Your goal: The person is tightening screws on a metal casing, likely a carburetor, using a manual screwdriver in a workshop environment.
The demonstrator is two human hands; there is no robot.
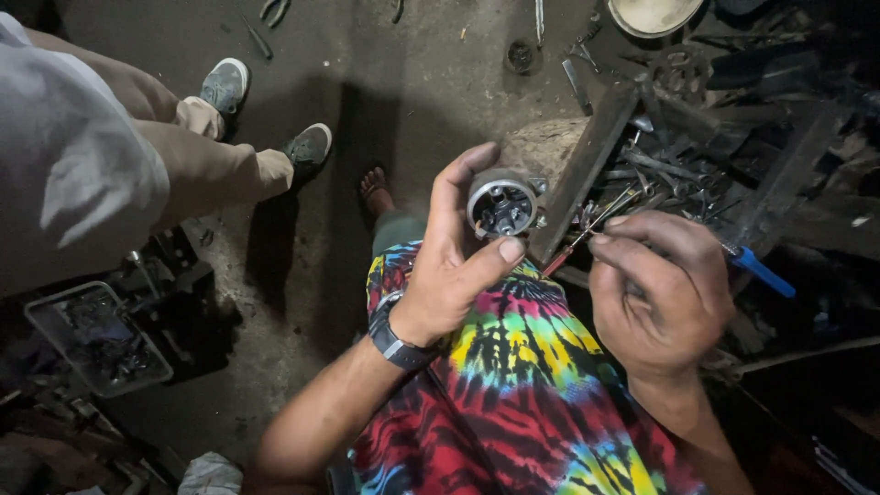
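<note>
Head view: my left hand grips a round metal part between thumb and fingers, held up over my lap. My right hand pinches a thin tool, its tip just beside the part; a bystander's shoes stand on the floor, well apart.

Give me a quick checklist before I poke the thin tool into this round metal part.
1. Left hand grips the round metal part: ok.
2. Part's open face turned toward the camera: ok.
3. Right hand pinches the thin tool: ok.
4. Tool tip inside the part: not ok, it sits beside it.
5. Inside of the part clean: cannot tell, too dark.
6. Other person's shoes apart from the hands: ok.
</note>
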